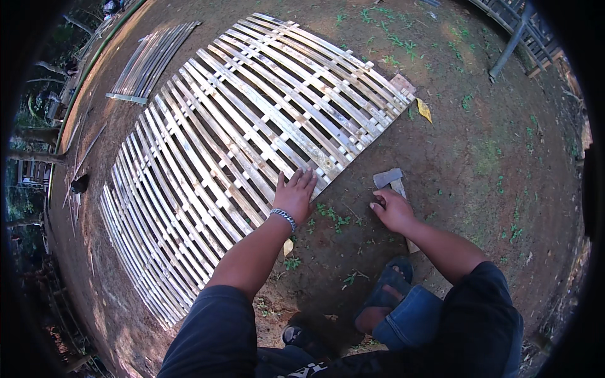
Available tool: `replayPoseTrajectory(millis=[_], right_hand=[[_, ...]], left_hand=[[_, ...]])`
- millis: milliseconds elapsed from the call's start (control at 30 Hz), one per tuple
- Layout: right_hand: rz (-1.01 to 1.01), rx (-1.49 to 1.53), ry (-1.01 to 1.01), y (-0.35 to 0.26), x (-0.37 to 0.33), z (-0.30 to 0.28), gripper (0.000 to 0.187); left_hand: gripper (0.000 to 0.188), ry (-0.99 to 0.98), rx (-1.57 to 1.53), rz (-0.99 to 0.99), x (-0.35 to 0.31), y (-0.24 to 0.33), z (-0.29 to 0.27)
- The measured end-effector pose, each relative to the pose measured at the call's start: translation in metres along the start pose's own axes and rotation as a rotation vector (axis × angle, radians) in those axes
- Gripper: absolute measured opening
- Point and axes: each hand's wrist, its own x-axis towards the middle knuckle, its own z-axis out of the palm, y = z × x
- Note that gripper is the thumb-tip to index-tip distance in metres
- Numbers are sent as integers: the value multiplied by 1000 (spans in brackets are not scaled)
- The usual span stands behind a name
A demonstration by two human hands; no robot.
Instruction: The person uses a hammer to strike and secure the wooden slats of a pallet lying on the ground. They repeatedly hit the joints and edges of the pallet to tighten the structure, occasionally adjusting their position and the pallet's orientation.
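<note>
– Around the slatted panel (252, 97), what nearby?
– Beyond its left side, a smaller stack of strips (154, 60); farther left, a dark object (80, 184), too blurred to name. Just beside its upper right corner, a yellow leaf (424, 111); well apart from that corner, a wooden structure (512, 44). Near its right edge, low green plants (334, 218).
– Anything in the way?
– Over part of that edge, the left forearm (249, 261), hiding some slat ends.
– And the panel's lie?
– Flat on the ground, stretched lengthwise from upper right to lower left, with slats set crosswise.
– Hands?
– On the panel's right edge, the left hand (294, 194), spread, grasping nothing. Right of the panel, the right hand (395, 213), half-curled over the handle of a hatchet (389, 178); cannot tell whether gripping it.
– Hatchet direction?
– Head toward the panel, handle angling away.
</note>
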Motion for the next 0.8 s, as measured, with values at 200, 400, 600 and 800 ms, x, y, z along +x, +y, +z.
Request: replayPoseTrajectory(millis=[200, 400, 600, 800], right_hand=[[69, -331, 50, 28, -64, -23, 67], [277, -217, 98, 50, -67, -2, 71], [306, -157, 209, 68, -72, 6, 64], [423, 620, -74, -26, -88, -12, 46]], left_hand=[[68, 90, -188, 58, 12, -21, -9], [61, 262, -202, 5, 70, -40, -5], [61, 243, -194, 11, 62, -26, 20], [65, 159, -195, 30, 64, -34, 13]])
